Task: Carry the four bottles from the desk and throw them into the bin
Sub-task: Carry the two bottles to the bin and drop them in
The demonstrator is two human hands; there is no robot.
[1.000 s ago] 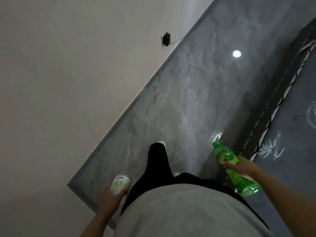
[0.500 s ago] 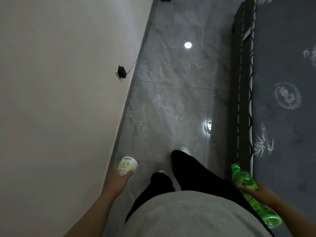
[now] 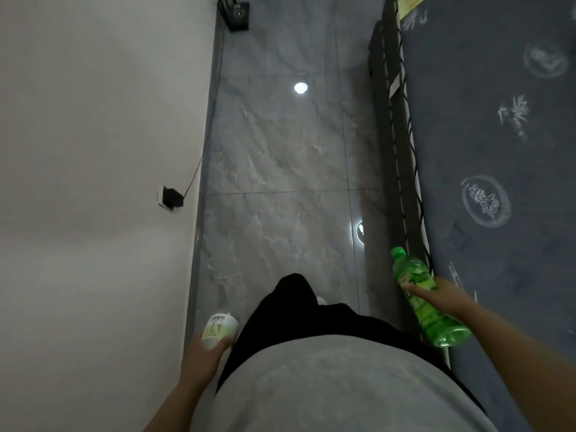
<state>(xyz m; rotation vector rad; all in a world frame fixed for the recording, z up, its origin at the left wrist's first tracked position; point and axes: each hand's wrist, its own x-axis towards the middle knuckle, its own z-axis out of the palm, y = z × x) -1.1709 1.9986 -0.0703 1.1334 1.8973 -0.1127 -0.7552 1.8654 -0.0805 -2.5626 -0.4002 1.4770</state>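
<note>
Our right hand [image 3: 444, 299] is wrapped around the middle of a green plastic bottle [image 3: 427, 302], fingers across its label, the capped neck pointing forward and the base angled back toward our body. It hangs over the edge where the grey tiled floor [image 3: 280, 169] meets the bed [image 3: 486, 151], whose dark cover shows pale bamboo and seal prints.

Our left hand [image 3: 204, 353] grips a smaller white bottle [image 3: 218, 330] from below, its barcode and green label facing up, held low beside our left hip. We see two bottles only; no bin shows in this view.

Between our arms lie our grey top [image 3: 327, 385] and black trousers [image 3: 296, 307], one leg forward. To the left stands a pale wall [image 3: 93, 135] with a black plug [image 3: 170, 198] in a socket, its cable running down to the floor. A small dark box [image 3: 238, 15] sits on the floor far ahead by the wall.
</note>
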